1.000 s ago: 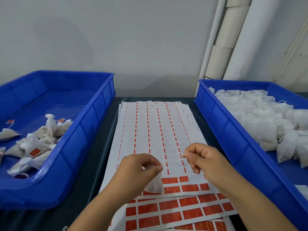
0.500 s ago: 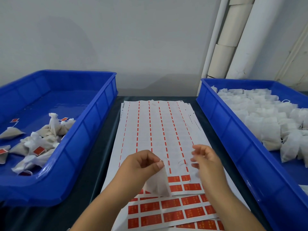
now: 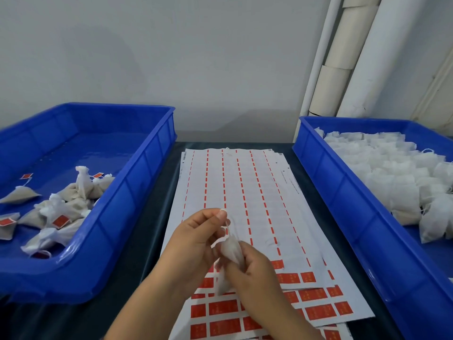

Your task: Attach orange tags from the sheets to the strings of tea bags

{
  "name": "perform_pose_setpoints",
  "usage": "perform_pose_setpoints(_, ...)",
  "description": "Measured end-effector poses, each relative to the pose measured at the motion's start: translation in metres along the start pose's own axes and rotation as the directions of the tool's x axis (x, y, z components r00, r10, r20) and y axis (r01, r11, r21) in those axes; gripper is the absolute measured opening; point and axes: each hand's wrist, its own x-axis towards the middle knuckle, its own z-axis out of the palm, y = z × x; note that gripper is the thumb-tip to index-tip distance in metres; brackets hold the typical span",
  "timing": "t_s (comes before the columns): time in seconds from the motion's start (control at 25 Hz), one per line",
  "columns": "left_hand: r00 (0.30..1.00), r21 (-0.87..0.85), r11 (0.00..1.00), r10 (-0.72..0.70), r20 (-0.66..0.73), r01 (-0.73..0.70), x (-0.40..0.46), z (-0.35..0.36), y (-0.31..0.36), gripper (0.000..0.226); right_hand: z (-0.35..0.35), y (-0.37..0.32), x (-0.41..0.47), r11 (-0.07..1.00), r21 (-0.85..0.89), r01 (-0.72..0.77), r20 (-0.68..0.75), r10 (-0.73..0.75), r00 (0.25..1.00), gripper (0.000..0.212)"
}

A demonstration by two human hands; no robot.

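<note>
Head cam, lower middle of frame: both my hands have come together over the sheets, where half a second ago they were apart.
Right bin [image 3: 343, 192]: blue, right edge of frame, piled with untagged white bags, so plenty left to do.
Left bin [image 3: 137, 192]: blue, left side, holds a small heap of finished bags with orange tags on them.
Tag sheets [image 3: 245, 192]: stacked in the centre between the bins; top sheet is mostly peeled, with orange tags [image 3: 289, 278] only along its near end and more on the sheets under it.
Left hand [image 3: 193, 244]: thumb and fingertip pinching what looks like the string up high; it's blurry, so I won't swear to it.
Right hand [image 3: 250, 273]: moved in from the right, fingers now curled round the tea bag [image 3: 231, 249].
Tea bag: held just above the sheets, between my hands.
Meaning: reckon I'm straightening the string, no tag on it yet.
</note>
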Motion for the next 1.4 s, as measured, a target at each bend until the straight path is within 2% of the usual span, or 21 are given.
perform_pose_setpoints(0.04, 1.0, 0.003, 1.0, 0.006, -0.024, -0.006, 0.002, -0.005, 0.001, 0.014, -0.002, -0.002, 0.0, 0.999, 0.023, -0.025, 0.01, 0.025, 1.0, 0.013)
perform_pose_setpoints(0.12, 0.991, 0.069, 0.997, 0.037, -0.131, -0.028, 0.009, -0.016, -0.001, 0.015, -0.009, -0.001, 0.001, 0.987, 0.1, -0.125, 0.039, 0.122, 0.992, 0.028)
perform_pose_setpoints(0.2, 0.975, 0.067, 0.998, 0.02, -0.221, -0.006, 0.013, -0.025, -0.008, 0.017, -0.017, 0.001, 0.002, 0.921, 0.303, -0.245, 0.153, 0.207, 0.966, 0.037)
perform_pose_setpoints(0.24, 0.972, 0.053, 0.998, -0.011, -0.236, 0.024, 0.013, -0.028, -0.013, 0.017, -0.021, 0.0, 0.002, 0.852, 0.442, -0.282, 0.215, 0.205, 0.955, 0.034)
perform_pose_setpoints(0.32, 0.969, 0.048, 0.995, -0.071, -0.238, 0.085, 0.008, -0.033, -0.024, 0.02, -0.029, -0.003, 0.003, 0.623, 0.711, -0.326, 0.282, 0.173, 0.944, 0.012)
perform_pose_setpoints(0.36, 0.967, 0.064, 0.993, -0.083, -0.24, 0.102, 0.004, -0.034, -0.029, 0.02, -0.032, -0.004, 0.004, 0.512, 0.792, -0.333, 0.294, 0.158, 0.943, 0.004)
perform_pose_setpoints(0.4, 0.968, 0.131, 0.986, -0.07, -0.243, 0.104, -0.001, -0.035, -0.034, 0.02, -0.035, -0.005, 0.005, 0.442, 0.839, -0.318, 0.288, 0.136, 0.948, 0.009)
perform_pose_setpoints(0.44, 0.971, 0.258, 0.962, -0.029, -0.235, 0.091, -0.005, -0.036, -0.038, 0.019, -0.036, -0.005, 0.006, 0.421, 0.856, -0.301, 0.28, 0.112, 0.954, 0.014)
perform_pose_setpoints(0.48, 0.979, 0.406, 0.912, 0.027, -0.203, 0.059, -0.011, -0.035, -0.041, 0.017, -0.037, -0.005, 0.006, 0.452, 0.846, -0.283, 0.27, 0.096, 0.958, 0.02)
perform_pose_setpoints(0.52, 0.985, 0.523, 0.852, 0.088, -0.151, 0.004, -0.016, -0.032, -0.044, 0.013, -0.037, -0.005, 0.006, 0.533, 0.802, -0.267, 0.262, 0.088, 0.961, 0.025)
perform_pose_setpoints(0.56, 0.985, 0.602, 0.796, 0.147, -0.091, -0.063, -0.021, -0.029, -0.044, 0.01, -0.036, -0.005, 0.005, 0.659, 0.717, -0.229, 0.246, 0.069, 0.967, 0.029)
perform_pose_setpoints(0.64, 0.95, 0.69, 0.68, 0.311, 0.036, -0.249, -0.028, -0.025, -0.042, 0.016, -0.033, -0.006, 0.004, 0.912, 0.396, -0.104, 0.198, 0.025, 0.98, 0.036)
perform_pose_setpoints(0.68, 0.915, 0.722, 0.602, 0.388, 0.108, -0.341, -0.028, -0.024, -0.038, 0.018, -0.032, -0.007, 0.003, 0.972, 0.23, -0.046, 0.189, 0.002, 0.982, 0.036)
perform_pose_setpoints(0.76, 0.862, 0.766, 0.453, 0.441, 0.252, -0.456, -0.024, -0.023, -0.028, 0.023, -0.031, -0.007, 0.002, 0.998, 0.069, 0.01, 0.226, -0.026, 0.974, 0.031)
perform_pose_setpoints(0.84, 0.844, 0.767, 0.394, 0.407, 0.349, -0.507, -0.019, -0.019, -0.019, 0.027, -0.032, -0.009, 0.002, 0.999, 0.022, 0.029, 0.298, -0.034, 0.954, 0.029)
perform_pose_setpoints(1.0, 0.859, 0.718, 0.473, 0.312, 0.407, -0.511, -0.012, -0.011, -0.014, 0.021, -0.034, -0.014, 0.003, 0.999, -0.015, 0.031, 0.363, -0.023, 0.931, 0.03)
perform_pose_setpoints(1.16, 0.893, 0.699, 0.557, 0.294, 0.339, -0.449, -0.013, -0.005, -0.025, 0.021, -0.029, -0.012, 0.0, 0.997, 0.06, 0.038, 0.339, -0.057, 0.939, 0.023)
perform_pose_setpoints(1.24, 0.928, 0.701, 0.616, 0.313, 0.201, -0.359, -0.012, -0.006, -0.029, 0.018, -0.025, -0.011, -0.002, 0.993, 0.113, 0.045, 0.222, -0.069, 0.973, 0.018)
perform_pose_setpoints(1.32, 0.959, 0.671, 0.702, 0.278, 0.05, -0.238, -0.009, -0.007, -0.032, 0.013, -0.023, -0.01, -0.002, 0.992, 0.123, 0.033, 0.056, -0.04, 0.998, 0.023)
perform_pose_setpoints(1.4, 0.972, 0.644, 0.747, 0.236, -0.026, -0.164, -0.006, -0.007, -0.033, 0.013, -0.02, -0.007, -0.002, 0.996, 0.02, 0.084, -0.064, -0.082, 0.995, 0.032)
